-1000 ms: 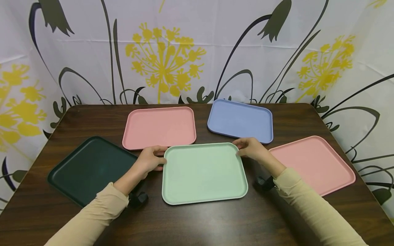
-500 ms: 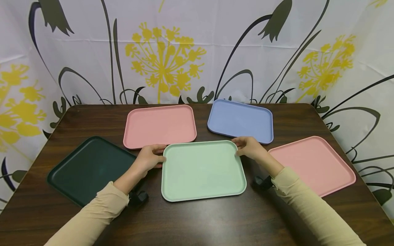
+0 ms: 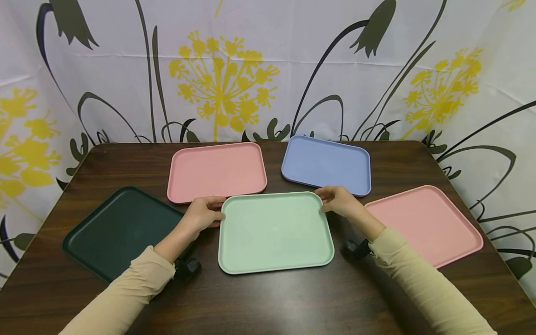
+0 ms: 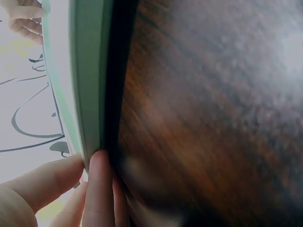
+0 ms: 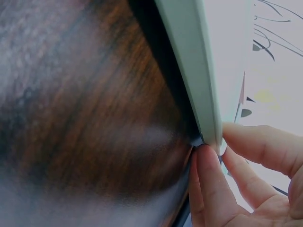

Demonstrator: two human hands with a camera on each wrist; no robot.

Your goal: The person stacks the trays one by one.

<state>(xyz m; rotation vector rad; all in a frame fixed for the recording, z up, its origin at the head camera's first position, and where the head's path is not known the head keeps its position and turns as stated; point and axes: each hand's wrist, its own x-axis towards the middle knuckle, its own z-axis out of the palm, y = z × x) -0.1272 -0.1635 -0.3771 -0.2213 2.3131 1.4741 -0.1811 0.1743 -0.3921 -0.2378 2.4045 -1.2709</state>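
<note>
A light green tray with rounded corners lies in the middle of the table, its long side facing me. My left hand pinches its left edge near the far corner. In the left wrist view the thumb meets the rim from above and a fingertip lies against the outer side. At the far right corner my right hand pinches the rim the same way; its thumb shows in the right wrist view. The hand's other fingers are partly hidden behind the tray in the head view.
A pink tray lies just behind the green one, with a blue tray to its right. Another pink tray is at right, partly behind the right forearm. A dark green tray sits at left. A flowered curtain hangs behind the table.
The green tray has shifted slightly away from me and a touch left, both hands moving with it. The pink tray behind it has moved back a little. During the last half second little differs.
</note>
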